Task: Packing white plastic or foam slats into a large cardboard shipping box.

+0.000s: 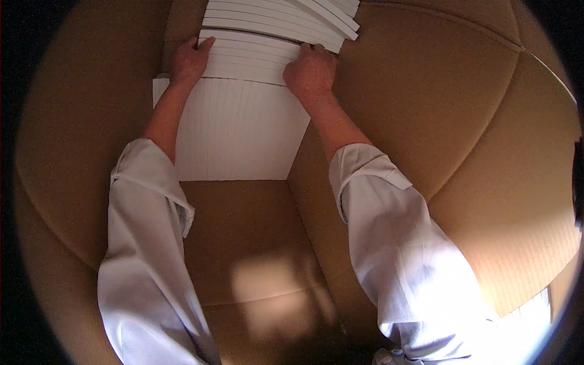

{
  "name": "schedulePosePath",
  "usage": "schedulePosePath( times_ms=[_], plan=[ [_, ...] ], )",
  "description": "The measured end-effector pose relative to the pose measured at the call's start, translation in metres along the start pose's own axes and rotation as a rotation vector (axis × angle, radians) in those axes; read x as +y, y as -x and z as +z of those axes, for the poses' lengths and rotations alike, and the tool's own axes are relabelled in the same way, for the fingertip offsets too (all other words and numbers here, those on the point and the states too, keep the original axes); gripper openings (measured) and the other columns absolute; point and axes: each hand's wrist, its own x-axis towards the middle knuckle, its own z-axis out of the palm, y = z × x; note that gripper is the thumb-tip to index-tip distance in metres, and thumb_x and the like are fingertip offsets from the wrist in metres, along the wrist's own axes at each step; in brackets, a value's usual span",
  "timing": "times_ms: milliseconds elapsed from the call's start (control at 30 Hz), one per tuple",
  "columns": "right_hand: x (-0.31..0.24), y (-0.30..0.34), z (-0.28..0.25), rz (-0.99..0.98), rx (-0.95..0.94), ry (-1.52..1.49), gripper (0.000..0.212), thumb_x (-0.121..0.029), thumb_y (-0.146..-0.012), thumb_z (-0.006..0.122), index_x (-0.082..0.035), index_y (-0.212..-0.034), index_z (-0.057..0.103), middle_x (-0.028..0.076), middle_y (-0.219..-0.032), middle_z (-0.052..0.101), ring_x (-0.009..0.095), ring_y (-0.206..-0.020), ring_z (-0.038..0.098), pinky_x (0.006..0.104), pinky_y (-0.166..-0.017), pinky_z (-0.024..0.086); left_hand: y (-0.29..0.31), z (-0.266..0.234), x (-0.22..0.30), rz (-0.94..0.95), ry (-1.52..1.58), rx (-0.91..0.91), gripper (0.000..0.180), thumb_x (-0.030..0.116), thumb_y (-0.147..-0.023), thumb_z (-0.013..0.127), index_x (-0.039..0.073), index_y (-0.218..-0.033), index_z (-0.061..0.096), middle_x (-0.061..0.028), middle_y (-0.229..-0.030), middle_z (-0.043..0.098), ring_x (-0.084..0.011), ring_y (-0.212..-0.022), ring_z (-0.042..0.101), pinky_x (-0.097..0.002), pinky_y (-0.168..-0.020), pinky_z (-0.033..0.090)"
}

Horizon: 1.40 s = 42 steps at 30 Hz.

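My left hand (190, 61) grips the left end of a stack of thin white flat strips (249, 58), its fingers curled over the far edge. At the right end of the same stack my right hand (311, 72) is closed, its fingertips hooked over the far side. This stack rests on top of a white block of tightly packed upright sheets (243, 131), whose fine vertical lines face me. Directly behind it lie more white strips (261, 17), some slanting to the right. What the strips are exactly, I cannot tell.
Tall brown cardboard walls of a large box (426, 91) surround both arms, with a crease running down the right side. The box's cardboard bottom (243, 243) lies in front of the white block, with a patch of light on it. White material (528, 319) shows at the lower right.
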Motion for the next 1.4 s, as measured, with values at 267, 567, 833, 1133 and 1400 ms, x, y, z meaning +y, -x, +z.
schedulePosePath(
  times_ms=[267, 567, 833, 1133, 1400],
  plan=[
    [-0.002, -0.024, -0.008, 0.03, -0.37, 0.047, 0.048, -0.026, -0.081, 0.062, 0.002, -0.119, 0.062, 0.027, -0.117, 0.062, 0.039, -0.116, 0.058, 0.0472, -0.105, 0.038, 0.02, -0.008, 0.041, 0.566, -0.284, 0.254, 0.03, 0.027, -0.092, 0.06, 0.005, -0.112, 0.067, -0.018, -0.107, 0.065, -0.0374, -0.1, 0.063, -0.046, -0.087, 0.052],
    [0.01, -0.03, -0.01, 0.021, -0.364, -0.047, 0.052, -0.031, -0.077, 0.065, -0.002, -0.12, 0.064, 0.021, -0.12, 0.065, 0.034, -0.116, 0.061, 0.0423, -0.102, 0.047, 0.024, -0.02, 0.079, 0.525, -0.52, -0.031, 0.043, 0.027, -0.091, 0.063, 0.003, -0.126, 0.06, -0.0188, -0.118, 0.064, -0.0352, -0.108, 0.061, -0.0456, -0.094, 0.05],
    [0.004, -0.034, -0.007, -0.022, -0.429, -0.015, 0.057, -0.031, -0.076, 0.066, -0.005, -0.126, 0.061, 0.021, -0.121, 0.065, 0.035, -0.115, 0.061, 0.0433, -0.102, 0.047, 0.023, -0.013, 0.066, 0.578, -0.498, -0.047, 0.047, 0.027, -0.088, 0.068, -0.002, -0.124, 0.058, -0.0209, -0.113, 0.065, -0.037, -0.108, 0.061, -0.0465, -0.097, 0.048],
    [0.01, -0.04, -0.008, -0.086, -0.488, -0.02, 0.059, -0.031, -0.078, 0.065, -0.006, -0.131, 0.057, 0.02, -0.126, 0.062, 0.035, -0.117, 0.06, 0.0455, -0.101, 0.048, 0.009, -0.005, 0.075, 0.498, -0.628, -0.238, 0.059, 0.04, -0.085, 0.07, 0.002, -0.128, 0.058, -0.0204, -0.119, 0.063, -0.0368, -0.113, 0.059, -0.0462, -0.101, 0.046],
    [0.011, -0.043, -0.006, -0.06, -0.507, -0.112, 0.074, -0.054, -0.082, 0.065, -0.006, -0.137, 0.052, 0.021, -0.133, 0.058, 0.038, -0.125, 0.054, 0.0488, -0.107, 0.042, -0.01, -0.009, 0.094, 0.398, -0.638, -0.446, 0.068, 0.048, -0.082, 0.071, 0.005, -0.132, 0.056, -0.0183, -0.13, 0.06, -0.0373, -0.121, 0.056, -0.047, -0.105, 0.043]
  ],
)
